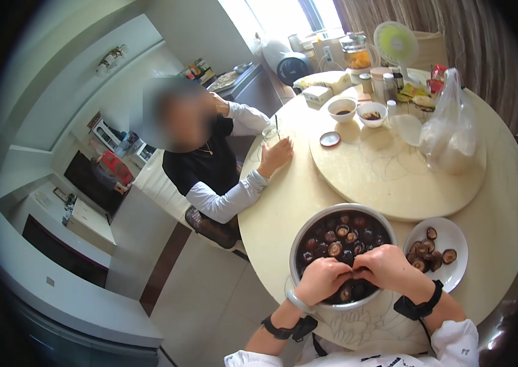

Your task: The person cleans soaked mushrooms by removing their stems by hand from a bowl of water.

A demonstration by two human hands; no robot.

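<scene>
A metal bowl (296,248) of dark liquid with many shiitake mushrooms (335,249) floating in it stands at the table's near edge. Above its near half, my left hand (326,280) and my right hand (387,267) meet, fingertips pinched together. Whatever is between them is too small and covered to make out. To the right of the bowl, a white plate (451,275) carries several more brown shiitake mushrooms (424,252). My right hand is between the bowl's middle and this plate.
A turntable (363,177) on the round table (271,208) bears two small bowls, a jar lid (330,139) and a plastic bag (451,128). Jars, a glass pitcher (357,52) and a fan (395,43) stand behind. At left, another person holds a glass (270,133).
</scene>
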